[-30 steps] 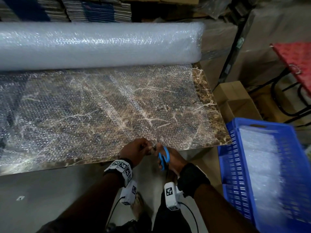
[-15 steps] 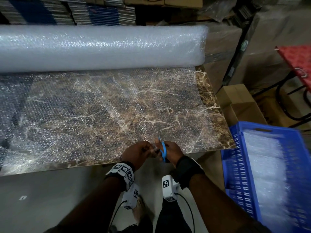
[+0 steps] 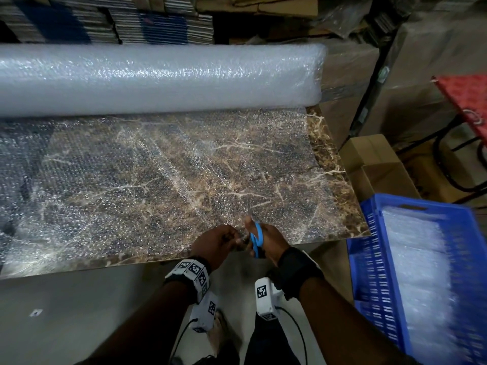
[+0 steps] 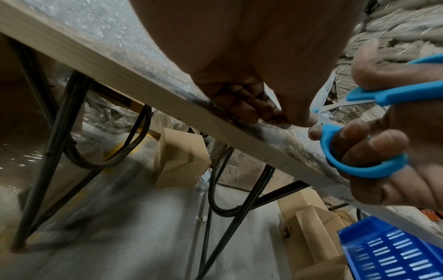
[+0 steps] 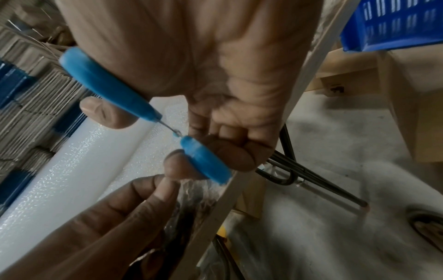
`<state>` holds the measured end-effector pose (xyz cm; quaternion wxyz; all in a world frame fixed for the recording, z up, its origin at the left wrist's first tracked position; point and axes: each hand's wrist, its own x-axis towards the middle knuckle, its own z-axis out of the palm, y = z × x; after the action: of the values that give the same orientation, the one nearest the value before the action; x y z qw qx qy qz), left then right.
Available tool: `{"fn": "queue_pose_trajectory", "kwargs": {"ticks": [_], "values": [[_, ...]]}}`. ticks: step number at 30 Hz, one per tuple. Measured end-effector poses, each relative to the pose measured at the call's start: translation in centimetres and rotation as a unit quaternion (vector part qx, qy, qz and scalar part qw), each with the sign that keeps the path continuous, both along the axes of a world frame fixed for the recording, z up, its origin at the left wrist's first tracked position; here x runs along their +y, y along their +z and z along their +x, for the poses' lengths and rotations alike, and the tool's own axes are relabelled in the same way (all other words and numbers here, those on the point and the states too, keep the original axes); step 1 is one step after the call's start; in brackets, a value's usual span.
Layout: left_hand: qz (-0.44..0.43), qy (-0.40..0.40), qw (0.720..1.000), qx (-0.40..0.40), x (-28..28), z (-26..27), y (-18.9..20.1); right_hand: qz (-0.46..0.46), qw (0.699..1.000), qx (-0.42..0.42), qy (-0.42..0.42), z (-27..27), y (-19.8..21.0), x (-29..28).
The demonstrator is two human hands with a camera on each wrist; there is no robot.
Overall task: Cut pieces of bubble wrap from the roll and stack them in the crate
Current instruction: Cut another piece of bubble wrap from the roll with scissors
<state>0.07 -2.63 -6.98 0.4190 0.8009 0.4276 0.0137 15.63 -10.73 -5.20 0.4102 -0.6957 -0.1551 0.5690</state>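
Observation:
A thick roll of bubble wrap (image 3: 158, 77) lies along the far side of the marble-patterned table (image 3: 332, 159). Its loose sheet (image 3: 147, 180) is spread over the tabletop to the near edge. My left hand (image 3: 216, 243) pinches the sheet's near edge (image 4: 275, 121) at the table rim. Just to its right, my right hand (image 3: 271, 242) grips blue-handled scissors (image 3: 256, 237) (image 4: 359, 151) (image 5: 201, 157), blades pointing away into the sheet's edge. A blue crate (image 3: 369, 259) at the lower right holds stacked bubble wrap pieces (image 3: 421, 280).
Cardboard boxes (image 3: 376, 167) sit on the floor between the table and the crate. A red-topped stool with a black frame (image 3: 471, 106) stands at the right. Stacks of flat cardboard (image 3: 105, 19) line the back. Black table legs (image 4: 62, 113) and boxes are under the table.
Both hands have moved slightly forward onto the near table edge, and the scissors have advanced a little into the sheet. The head view shifted slightly.

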Motion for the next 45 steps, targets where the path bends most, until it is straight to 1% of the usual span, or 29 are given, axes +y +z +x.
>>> {"fn": "queue_pose_trajectory", "kwargs": {"ticks": [4,7,15,20,24,27,29,35,36,39,42,45], "values": [[-0.005,0.001,1.0,0.008,0.0,0.0,-0.3,0.009,1.0,-0.013,-0.001,0.6,0.7,1.1],[-0.003,0.002,1.0,0.007,0.1,0.0,-0.6,0.002,0.999,-0.034,0.015,1.2,1.1,1.8],[-0.007,0.003,1.0,0.014,0.3,-0.1,-1.3,0.011,0.998,-0.055,0.022,1.8,0.2,2.9],[-0.007,0.0,1.0,0.012,0.3,0.0,-1.1,0.016,0.999,-0.046,0.022,1.9,0.2,2.8],[-0.011,-0.001,1.0,0.006,0.3,0.0,-1.2,0.006,0.999,-0.017,0.027,2.1,0.8,2.9],[-0.006,-0.007,1.0,0.009,0.3,0.0,-1.0,0.005,0.999,-0.031,0.04,2.1,0.7,3.0],[-0.005,-0.007,1.0,0.008,0.3,-0.1,-1.0,0.011,0.999,-0.039,0.034,2.1,0.6,3.5],[0.004,0.001,1.0,0.016,0.2,0.0,-1.0,0.023,0.999,-0.018,0.017,2.6,1.1,5.0],[0.006,0.001,1.0,0.018,0.1,0.0,-0.9,0.024,0.999,-0.022,0.017,2.7,1.2,5.2],[0.007,-0.004,1.0,0.016,0.0,0.1,-0.7,0.015,0.997,-0.071,0.033,2.9,0.9,5.2],[-0.001,0.001,1.0,0.011,0.1,0.1,-0.6,0.007,0.995,-0.093,0.046,2.9,0.0,5.3],[-0.001,0.003,1.0,0.018,0.1,0.1,-0.7,0.014,0.995,-0.085,0.052,2.9,-0.6,5.1]]}}
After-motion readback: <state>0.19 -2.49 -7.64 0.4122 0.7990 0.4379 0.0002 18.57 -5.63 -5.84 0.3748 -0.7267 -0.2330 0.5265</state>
